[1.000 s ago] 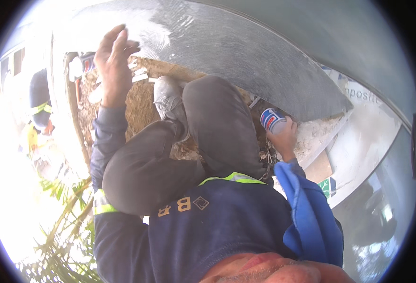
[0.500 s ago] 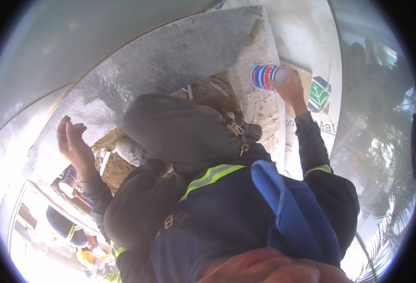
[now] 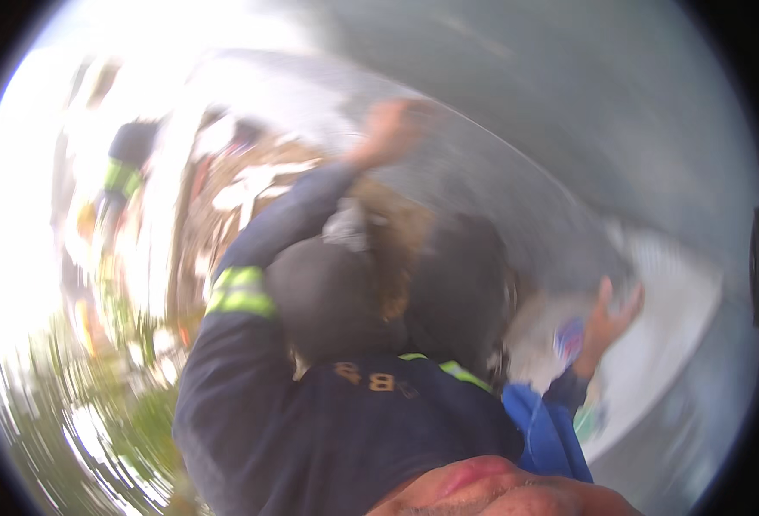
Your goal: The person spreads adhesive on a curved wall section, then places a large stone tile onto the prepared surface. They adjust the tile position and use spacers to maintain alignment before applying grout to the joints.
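Note:
My right hand (image 3: 610,322) is raised at the right with its fingers spread and nothing between them. Close beside it, near the wrist, a blurred blue, red and white can (image 3: 569,338) rests on the pale ledge. Motion smears my left hand (image 3: 394,131), which reaches forward over the grey slab (image 3: 517,185). Whether its fingers are apart or closed, or touch the slab, does not show.
Sandy, debris-strewn ground (image 3: 285,155) with pale strips (image 3: 250,189) lies at the left of my bent knees (image 3: 323,297). A person in dark clothing with a reflective band (image 3: 123,176) is farther left. A blurred grey panel (image 3: 620,112) rises beyond the slab.
My right hand has let go of the can. My view has swung leftward, shifting the surroundings to the right. My left hand now reaches forward over the slab.

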Demonstrator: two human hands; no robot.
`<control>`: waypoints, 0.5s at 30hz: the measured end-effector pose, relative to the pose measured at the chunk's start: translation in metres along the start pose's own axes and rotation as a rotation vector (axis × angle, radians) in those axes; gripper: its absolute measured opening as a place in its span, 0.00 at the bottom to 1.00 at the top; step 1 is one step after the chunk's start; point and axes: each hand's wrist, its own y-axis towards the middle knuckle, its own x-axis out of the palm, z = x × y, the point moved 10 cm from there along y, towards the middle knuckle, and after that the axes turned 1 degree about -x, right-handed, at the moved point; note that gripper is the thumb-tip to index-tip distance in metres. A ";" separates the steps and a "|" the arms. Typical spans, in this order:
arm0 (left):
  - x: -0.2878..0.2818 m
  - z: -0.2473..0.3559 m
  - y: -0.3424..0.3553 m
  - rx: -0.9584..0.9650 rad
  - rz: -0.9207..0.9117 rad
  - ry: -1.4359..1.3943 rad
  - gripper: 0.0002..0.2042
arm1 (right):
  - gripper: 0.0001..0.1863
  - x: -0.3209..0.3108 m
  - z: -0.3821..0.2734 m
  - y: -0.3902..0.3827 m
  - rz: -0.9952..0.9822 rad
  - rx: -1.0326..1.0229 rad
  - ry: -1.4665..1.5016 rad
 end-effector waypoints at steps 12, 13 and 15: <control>-0.109 0.110 -0.040 -0.098 0.417 -0.537 0.13 | 0.30 0.074 -0.424 -0.016 -0.230 -1.000 0.936; -0.096 0.086 -0.052 -0.356 0.448 -0.931 0.12 | 0.29 0.077 -0.442 -0.032 -0.202 -1.081 0.993; -0.090 0.092 -0.060 -0.355 0.417 -0.966 0.18 | 0.28 0.093 -0.460 -0.061 -0.148 -1.215 1.070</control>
